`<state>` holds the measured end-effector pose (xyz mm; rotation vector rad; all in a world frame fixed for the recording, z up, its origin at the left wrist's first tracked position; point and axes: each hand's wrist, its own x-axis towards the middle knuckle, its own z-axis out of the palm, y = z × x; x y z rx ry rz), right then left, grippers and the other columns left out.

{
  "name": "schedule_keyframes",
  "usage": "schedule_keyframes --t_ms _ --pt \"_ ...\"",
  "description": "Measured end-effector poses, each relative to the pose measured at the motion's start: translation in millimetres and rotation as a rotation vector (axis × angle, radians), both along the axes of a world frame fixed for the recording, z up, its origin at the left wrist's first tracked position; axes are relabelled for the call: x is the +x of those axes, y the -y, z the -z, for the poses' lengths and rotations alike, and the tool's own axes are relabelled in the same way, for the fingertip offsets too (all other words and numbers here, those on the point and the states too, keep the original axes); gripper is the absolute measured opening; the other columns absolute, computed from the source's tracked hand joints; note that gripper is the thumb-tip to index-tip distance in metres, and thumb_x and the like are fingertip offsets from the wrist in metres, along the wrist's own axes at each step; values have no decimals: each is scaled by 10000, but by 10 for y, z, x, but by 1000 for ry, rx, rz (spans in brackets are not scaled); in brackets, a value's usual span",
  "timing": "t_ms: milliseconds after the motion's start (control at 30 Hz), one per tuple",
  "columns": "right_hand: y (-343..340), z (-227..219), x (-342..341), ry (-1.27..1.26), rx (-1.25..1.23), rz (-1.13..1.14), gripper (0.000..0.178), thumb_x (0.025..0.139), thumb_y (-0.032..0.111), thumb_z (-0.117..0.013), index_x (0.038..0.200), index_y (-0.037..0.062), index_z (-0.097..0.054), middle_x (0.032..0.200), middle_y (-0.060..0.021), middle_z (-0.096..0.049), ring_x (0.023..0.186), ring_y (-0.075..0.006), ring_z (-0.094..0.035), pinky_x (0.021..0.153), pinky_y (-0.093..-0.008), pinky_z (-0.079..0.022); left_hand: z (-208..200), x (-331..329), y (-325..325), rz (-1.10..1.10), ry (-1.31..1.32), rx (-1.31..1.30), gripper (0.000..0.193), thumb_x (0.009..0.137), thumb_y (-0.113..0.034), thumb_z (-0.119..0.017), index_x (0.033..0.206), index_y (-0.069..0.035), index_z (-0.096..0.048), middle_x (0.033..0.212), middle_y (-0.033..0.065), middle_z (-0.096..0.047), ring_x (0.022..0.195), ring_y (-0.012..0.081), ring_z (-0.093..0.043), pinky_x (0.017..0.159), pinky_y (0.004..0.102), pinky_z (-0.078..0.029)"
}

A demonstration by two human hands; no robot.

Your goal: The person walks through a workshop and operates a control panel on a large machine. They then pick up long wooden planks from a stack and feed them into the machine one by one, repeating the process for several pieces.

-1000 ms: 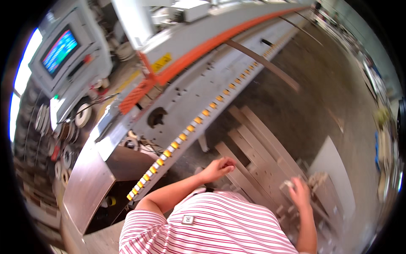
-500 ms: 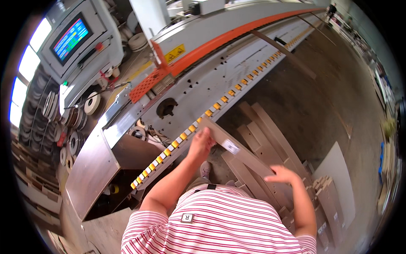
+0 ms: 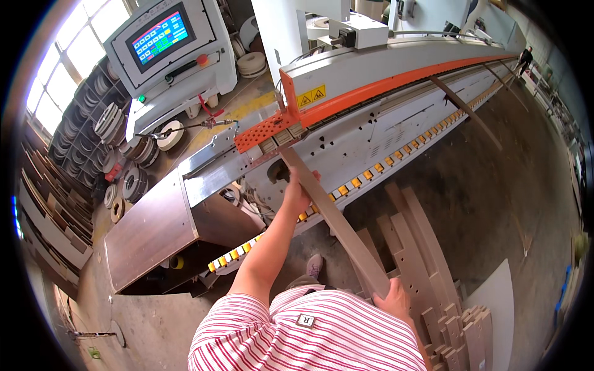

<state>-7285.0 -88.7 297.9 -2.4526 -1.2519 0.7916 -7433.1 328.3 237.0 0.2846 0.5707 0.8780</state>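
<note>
Since half a second ago the long narrow brown wooden strip [image 3: 331, 216] has risen off the stack and now runs diagonally, its far end up at the infeed of the long white-and-orange edge-banding machine [image 3: 371, 117], just below the orange perforated guard [image 3: 263, 131]. The view has swung upward too.

Two hands at work. Left hand [image 3: 298, 193] is closed around the strip about a third of the way down from its far end; arm stretched forward. Right hand [image 3: 392, 298] grips the near end, fingers wrapped, thumb side partly hidden behind the strip.

One strip held. One more strip [image 3: 464, 108] leans on the machine farther along. On the concrete floor [image 3: 495, 204], right of the person, a loose stack of similar brown strips [image 3: 421, 247], at least five, exact count unclear since they overlap. Short offcuts [image 3: 467, 328] pile at lower right, cut off by the rim.

One grey control panel with coloured screen [image 3: 164, 43]. Rolls of edge banding [image 3: 117, 154] on the floor and on the left wall rack, too many and too blurred to count. One shoe [image 3: 314, 267] visible; red-and-white striped shirt [image 3: 303, 334] fills the lower edge.
</note>
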Motion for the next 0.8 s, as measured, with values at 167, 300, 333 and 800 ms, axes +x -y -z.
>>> schedule_keyframes --t_ms 167,300,333,800 --pt "-375 70 -60 129 208 -91 663 775 307 -769 1268 42 -414 1144 -209 -560 1026 -392 -602 829 -491 -513 36 195 -242 -23 -165 185 207 998 -144 -547 1142 -39 -442 1082 143 -614 952 274 -640 817 443 -553" --pt "-391 -87 -41 40 144 -151 753 798 320 -752 1389 65 -360 1194 -222 -571 1030 -408 -623 835 -494 -525 63 141 -634 -61 -256 216 223 1003 -191 -551 1131 -40 -449 1065 151 -627 905 282 -652 796 458 -563" --pt "-399 -116 -43 43 148 -158 755 803 326 -746 1395 67 -356 1196 -224 -574 1033 -409 -625 836 -496 -525 94 111 -739 -58 -253 204 252 1010 -210 -544 1157 -31 -446 1066 153 -627 908 281 -651 807 460 -565" --pt "-748 -126 -41 24 239 -175 730 797 325 -745 1379 53 -399 1093 -209 -605 899 -412 -655 730 -491 -551 -128 293 -771 -124 -442 107 363 1052 -410 -399 1120 -54 -429 906 122 -608 748 257 -628 689 448 -579"
